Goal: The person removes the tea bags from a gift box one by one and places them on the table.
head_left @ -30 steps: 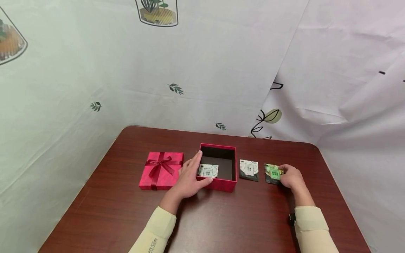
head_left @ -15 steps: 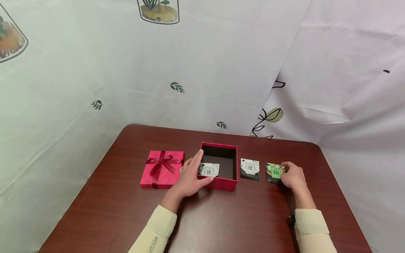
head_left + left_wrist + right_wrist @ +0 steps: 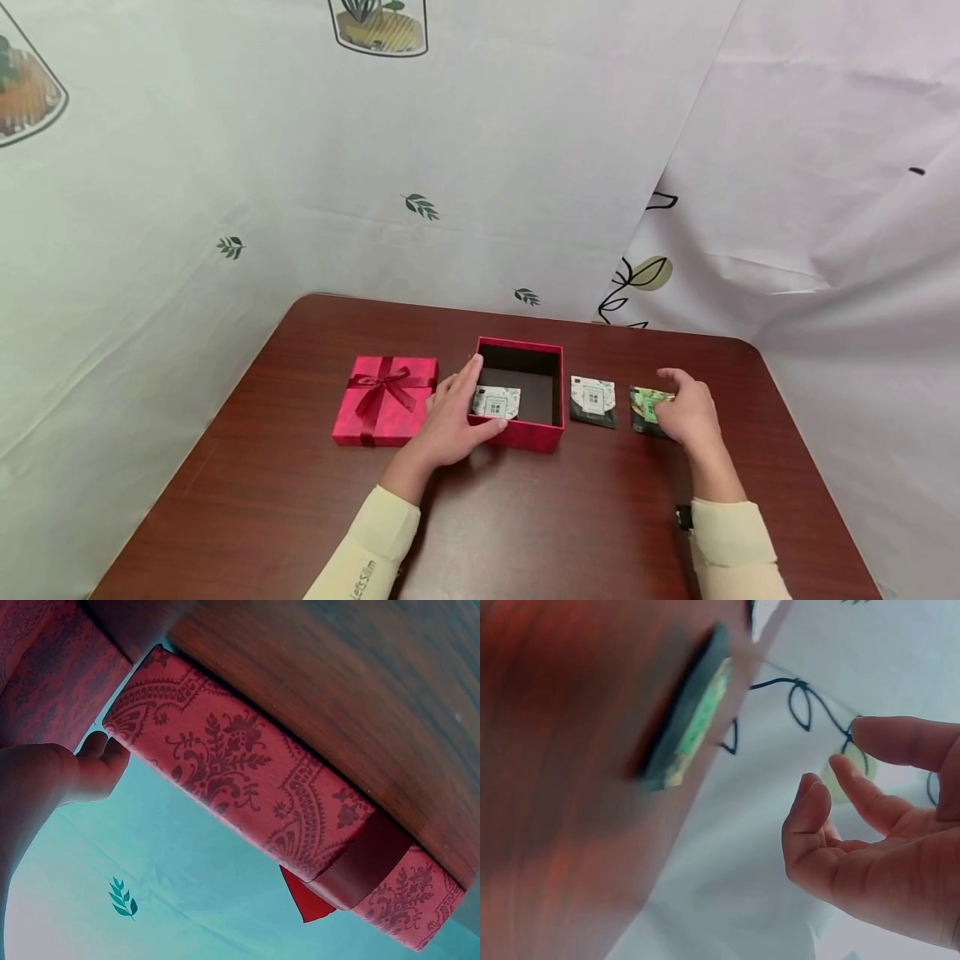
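Observation:
My left hand (image 3: 446,427) rests on the near left corner of an open red gift box (image 3: 536,437), fingers along its left side and thumb at the front rim. Inside this box lies a white and black sachet (image 3: 497,402). A similar white and black sachet (image 3: 592,400) lies on the table just right of the box. Farther right is a green and black sachet (image 3: 643,403), partly hidden in the head view by my right hand (image 3: 692,412). In the right wrist view that hand (image 3: 877,832) is apart from the sachet (image 3: 690,724), fingers loosely bent around nothing.
A red box lid (image 3: 408,423) with a dark red ribbon bow lies left of the box, its patterned side (image 3: 225,765) close in the left wrist view. Everything sits on a dark brown wooden table (image 3: 547,525). A white printed curtain (image 3: 480,167) hangs behind it.
My right hand has left the right edge of the green sachet and risen, shifting slightly left with its fingers spreading. The left hand and box keep their places.

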Available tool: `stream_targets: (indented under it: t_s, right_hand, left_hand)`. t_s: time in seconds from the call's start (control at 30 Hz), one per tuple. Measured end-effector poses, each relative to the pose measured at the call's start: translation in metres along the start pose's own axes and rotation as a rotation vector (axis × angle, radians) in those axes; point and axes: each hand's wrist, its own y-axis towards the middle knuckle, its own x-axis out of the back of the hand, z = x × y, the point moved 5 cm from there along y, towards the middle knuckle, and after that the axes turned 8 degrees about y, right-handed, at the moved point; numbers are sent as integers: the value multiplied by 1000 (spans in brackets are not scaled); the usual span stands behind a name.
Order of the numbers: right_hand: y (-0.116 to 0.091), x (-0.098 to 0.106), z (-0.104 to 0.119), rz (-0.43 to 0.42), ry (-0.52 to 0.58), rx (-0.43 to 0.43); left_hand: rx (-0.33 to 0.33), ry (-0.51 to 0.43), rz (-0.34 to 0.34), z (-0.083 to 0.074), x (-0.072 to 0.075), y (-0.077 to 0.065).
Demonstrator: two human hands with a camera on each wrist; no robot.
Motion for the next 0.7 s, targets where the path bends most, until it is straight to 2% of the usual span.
stream_targets:
  t_s: [0.7]
  right_hand:
    - [-16,-12,51,-47,65,110]
  left_hand:
    - [3,-12,-6,1,-1,0]
